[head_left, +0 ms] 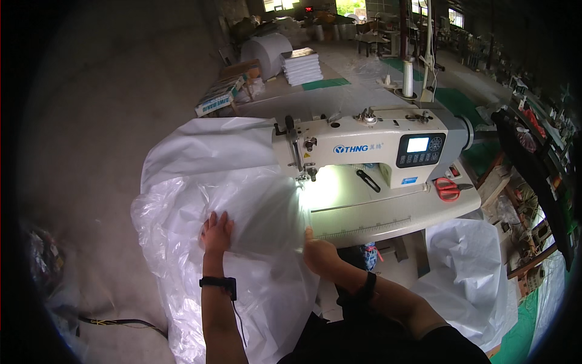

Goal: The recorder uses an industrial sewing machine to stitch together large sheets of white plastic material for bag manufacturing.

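A large white plastic sheet [254,206], glossy and wrinkled, spreads over the left of the sewing table and hangs down its near side. My left hand [216,233] lies on it with the fingers apart. At the sheet's right edge, my right hand [319,255] is closed on the material, one finger pointing up along the edge; its other fingers are partly hidden. Beyond my hands stands a white industrial sewing machine [364,142]. The sheet's edge runs up to its lit needle area [303,182], where glare hides the detail.
Red-handled scissors [447,190] and a small black tool [368,181] lie on the machine bed. A white thread cone [408,79] stands behind. More white sheeting [464,273] hangs at the right. Cables [121,321] cross the floor at left. A stacked white pile [302,67] stands farther back.
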Demonstrator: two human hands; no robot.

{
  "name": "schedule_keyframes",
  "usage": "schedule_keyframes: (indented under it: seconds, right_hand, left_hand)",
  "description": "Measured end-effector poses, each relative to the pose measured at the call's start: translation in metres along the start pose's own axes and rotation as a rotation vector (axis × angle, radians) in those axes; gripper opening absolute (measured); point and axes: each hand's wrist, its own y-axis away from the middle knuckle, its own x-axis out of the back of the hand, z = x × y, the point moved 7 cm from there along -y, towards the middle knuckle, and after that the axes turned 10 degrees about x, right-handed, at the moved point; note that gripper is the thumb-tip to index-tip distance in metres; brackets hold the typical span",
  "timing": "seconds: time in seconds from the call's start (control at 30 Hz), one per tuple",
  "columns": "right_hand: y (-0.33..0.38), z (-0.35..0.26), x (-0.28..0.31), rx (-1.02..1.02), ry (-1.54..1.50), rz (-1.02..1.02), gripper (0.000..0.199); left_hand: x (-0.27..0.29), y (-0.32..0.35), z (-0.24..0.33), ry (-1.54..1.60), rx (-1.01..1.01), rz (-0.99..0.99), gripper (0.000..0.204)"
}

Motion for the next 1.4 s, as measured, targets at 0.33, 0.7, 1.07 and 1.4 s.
schedule_keyframes:
  seconds: [0.33,0.7,1.07,1.4]
  right_hand:
    - [-0.049,0.010,0.004,-0.064,0.245,-0.198,0.059]
    - [-0.086,0.025,0.005,-0.003,0.333,-0.160,0.054]
    - [-0.054,0.040,0.011,-0.213,0.128,-0.136,0.041]
    - [0.140,0.045,-0.022,-0.141,-0.464,-0.188,0.025]
  left_hand:
    - [-0.001,-0.023,0.011,0.021,0.028,-0.045,0.048]
    - [0.065,0.170,0.099,0.463,-0.471,-0.072,0.039]
    - [0.040,0.363,0.145,0.539,-0.679,-1.163,0.030]
    - [0.077,0.241,0.122,0.721,-0.236,-0.120,0.016]
